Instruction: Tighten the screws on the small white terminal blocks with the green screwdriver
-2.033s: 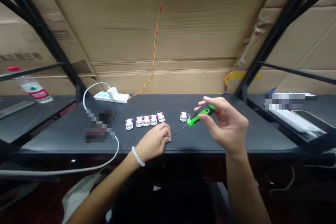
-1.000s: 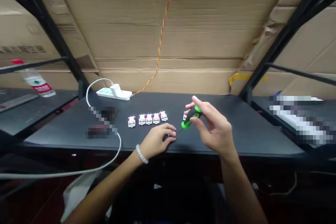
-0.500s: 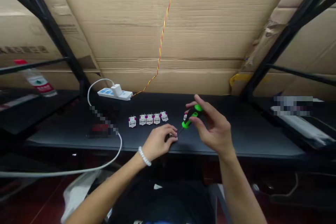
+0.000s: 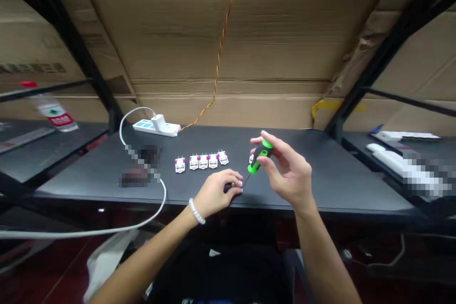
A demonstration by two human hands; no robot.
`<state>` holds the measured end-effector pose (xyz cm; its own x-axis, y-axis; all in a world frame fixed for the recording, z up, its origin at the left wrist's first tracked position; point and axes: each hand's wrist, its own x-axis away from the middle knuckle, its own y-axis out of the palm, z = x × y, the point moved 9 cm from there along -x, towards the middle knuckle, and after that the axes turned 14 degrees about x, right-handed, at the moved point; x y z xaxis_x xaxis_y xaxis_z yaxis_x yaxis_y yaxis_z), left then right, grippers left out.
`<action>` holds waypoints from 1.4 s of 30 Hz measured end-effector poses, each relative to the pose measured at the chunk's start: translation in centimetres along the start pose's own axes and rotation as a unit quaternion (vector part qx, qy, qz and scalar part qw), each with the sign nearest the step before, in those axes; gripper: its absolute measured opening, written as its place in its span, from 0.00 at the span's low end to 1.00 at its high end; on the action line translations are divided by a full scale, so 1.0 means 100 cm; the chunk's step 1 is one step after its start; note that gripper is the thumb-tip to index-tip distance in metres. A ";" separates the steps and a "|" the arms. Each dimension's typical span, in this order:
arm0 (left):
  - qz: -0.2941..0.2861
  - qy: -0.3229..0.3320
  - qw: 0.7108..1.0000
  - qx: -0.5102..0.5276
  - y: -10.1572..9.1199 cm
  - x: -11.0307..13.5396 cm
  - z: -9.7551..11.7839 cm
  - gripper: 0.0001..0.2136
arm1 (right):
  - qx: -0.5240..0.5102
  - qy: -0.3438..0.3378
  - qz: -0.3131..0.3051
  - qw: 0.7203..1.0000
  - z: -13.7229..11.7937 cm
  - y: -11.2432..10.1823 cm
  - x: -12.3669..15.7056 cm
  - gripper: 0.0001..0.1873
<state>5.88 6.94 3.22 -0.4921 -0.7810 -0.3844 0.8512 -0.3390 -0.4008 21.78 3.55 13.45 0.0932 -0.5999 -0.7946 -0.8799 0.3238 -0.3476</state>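
My right hand is closed around the black and green handle of a screwdriver, its thin shaft slanting down to the left. The tip meets a small white piece pinched in my left hand, which rests on the tabletop near the front edge. My fingers hide most of that piece. Beyond my left hand stand several small white and purple modules with thin pins on top, roughly in a row. One more module shows partly behind the screwdriver.
At the back left lies a white power strip with a plugged-in charger; its white cable loops over the table's front edge. A twisted red-yellow wire runs up the cardboard wall. Black shelf posts flank the dark table. A bottle stands left.
The screwdriver and my right hand have shifted very slightly left. My left hand keeps its pinch in about the same place. The cardboard looks darker and the table brighter.
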 end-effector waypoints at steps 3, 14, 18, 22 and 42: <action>0.008 0.004 1.000 0.002 0.000 0.000 0.002 0.03 | -0.004 0.000 0.004 1.000 0.001 0.000 0.000 0.27; 0.013 0.011 1.000 -0.024 0.001 0.001 0.009 0.06 | -0.001 -0.026 0.007 1.000 -0.008 -0.003 -0.005 0.26; 0.016 0.012 0.999 -0.040 0.002 0.002 0.009 0.05 | -0.068 0.001 -0.041 0.997 -0.008 0.005 -0.002 0.26; 0.020 0.009 0.998 -0.055 0.003 0.002 0.007 0.05 | -0.034 -0.021 -0.009 0.999 -0.010 -0.001 -0.004 0.26; 0.029 0.008 0.999 -0.023 0.003 0.001 0.007 0.05 | 0.064 -0.035 0.047 0.996 -0.012 0.003 -0.004 0.25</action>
<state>6.14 6.41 3.61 -0.4457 -0.7900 -0.4209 0.8690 -0.2690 -0.4154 20.92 2.99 14.33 0.0497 -0.5126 -0.8572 -0.8198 0.4694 -0.3282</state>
